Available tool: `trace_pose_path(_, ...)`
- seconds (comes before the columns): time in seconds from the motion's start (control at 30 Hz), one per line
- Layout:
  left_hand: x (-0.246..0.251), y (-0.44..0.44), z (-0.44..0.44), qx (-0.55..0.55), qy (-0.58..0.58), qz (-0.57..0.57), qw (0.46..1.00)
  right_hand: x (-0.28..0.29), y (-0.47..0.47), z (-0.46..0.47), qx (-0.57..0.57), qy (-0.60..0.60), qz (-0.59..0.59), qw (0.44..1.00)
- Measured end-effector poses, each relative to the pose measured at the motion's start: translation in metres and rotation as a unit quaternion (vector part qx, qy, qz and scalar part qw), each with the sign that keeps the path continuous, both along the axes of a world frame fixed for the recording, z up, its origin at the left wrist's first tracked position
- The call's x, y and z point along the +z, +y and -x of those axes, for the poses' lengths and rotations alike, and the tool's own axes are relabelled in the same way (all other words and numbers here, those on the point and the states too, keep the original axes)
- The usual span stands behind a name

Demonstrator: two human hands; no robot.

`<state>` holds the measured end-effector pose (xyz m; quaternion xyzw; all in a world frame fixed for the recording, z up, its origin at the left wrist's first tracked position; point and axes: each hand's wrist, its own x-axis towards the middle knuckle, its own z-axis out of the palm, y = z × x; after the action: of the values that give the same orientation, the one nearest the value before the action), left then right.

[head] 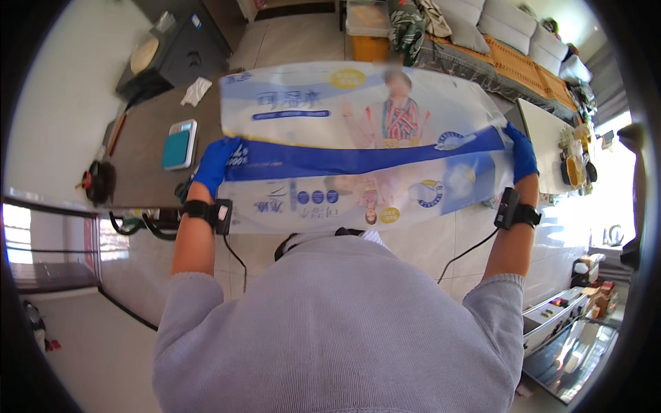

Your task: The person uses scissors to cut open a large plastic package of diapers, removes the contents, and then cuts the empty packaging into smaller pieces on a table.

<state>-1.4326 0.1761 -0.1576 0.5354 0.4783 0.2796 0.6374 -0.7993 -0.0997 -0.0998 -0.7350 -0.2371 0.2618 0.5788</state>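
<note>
A large printed plastic packaging sheet (361, 162) is stretched between my two hands in front of my body. It is translucent white and blue, with a dark blue band across its middle, pictures of a person and printed writing. My left hand (214, 161), in a blue glove, grips its left edge. On the opposite edge my right hand (523, 153), also blue-gloved, holds the sheet near the end of the blue band. Both hands' fingertips are partly hidden. The sheet covers much of what lies behind it.
A dark table (147, 129) at left bears a white and teal kitchen scale (178, 145), a crumpled white tissue (196, 92) and a black pan (98, 181). A white table (542, 129) with several items stands at right. Behind are a grey sofa (465, 26) and an orange box (370, 49).
</note>
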Motion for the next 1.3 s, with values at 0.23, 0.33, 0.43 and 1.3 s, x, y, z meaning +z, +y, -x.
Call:
trace_pose_path(0.23,0.019,0.037,0.006,-0.052,0.129,-0.068,0.988,-0.019,-0.047,-0.048,-0.107,-0.213,0.295,0.925)
trace_pose_path(0.33,0.003,0.027,-0.016,-0.111,0.022,-0.03,0.993,-0.021,-0.062,-0.051,-0.09,-0.164,0.257,0.948)
trace_pose_path(0.43,-0.064,-0.007,-0.057,-0.242,0.072,0.194,0.948,-0.021,-0.074,-0.033,-0.084,-0.11,0.145,0.98)
trace_pose_path(1.3,-0.223,-0.061,-0.309,-0.526,-0.036,-0.09,0.845,0.242,-0.095,0.216,-0.282,-0.414,0.123,0.857)
